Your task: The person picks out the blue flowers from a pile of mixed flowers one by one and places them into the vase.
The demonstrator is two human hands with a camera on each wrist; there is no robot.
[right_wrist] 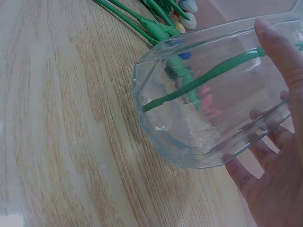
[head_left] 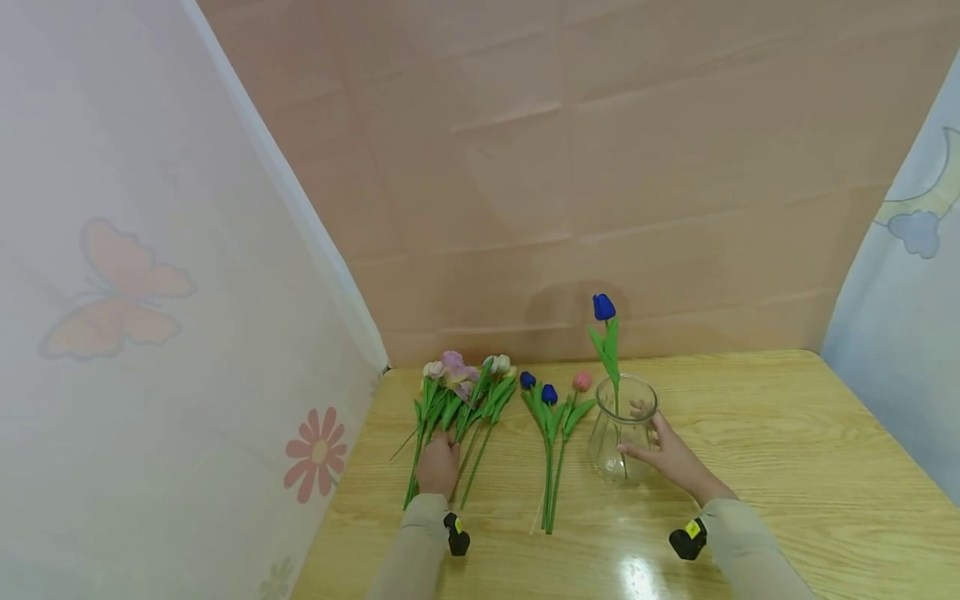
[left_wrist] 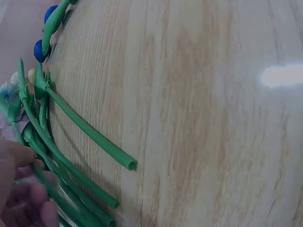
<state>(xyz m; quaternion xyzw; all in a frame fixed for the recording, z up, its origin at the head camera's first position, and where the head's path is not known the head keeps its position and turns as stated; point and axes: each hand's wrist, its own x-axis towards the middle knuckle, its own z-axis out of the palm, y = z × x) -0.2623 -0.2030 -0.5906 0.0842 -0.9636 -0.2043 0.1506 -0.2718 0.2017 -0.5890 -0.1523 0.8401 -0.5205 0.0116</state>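
Note:
My right hand [head_left: 671, 457] grips a clear glass vase [head_left: 600, 446] from its right side, thumb in front and fingers behind. One blue tulip [head_left: 604, 307] stands in the vase, its green stem [right_wrist: 208, 75] showing through the glass in the right wrist view. At the left, my left hand [head_left: 438, 465] is in among a group of artificial flowers, its fingers [left_wrist: 35, 194] curled about a green stem [left_wrist: 54, 193]. White blooms [head_left: 500, 364] and a purple flower [head_left: 453, 367] top this group. Which bloom belongs to the held stem I cannot tell.
Between the hands, two blue tulips [head_left: 550, 394] and a pink tulip [head_left: 582, 382] lie on the wooden table [head_left: 780, 450]. A brown backdrop [head_left: 480, 208] rises behind the table, with a pale printed curtain [head_left: 187, 375] on the left and another [head_left: 892, 333] on the right.

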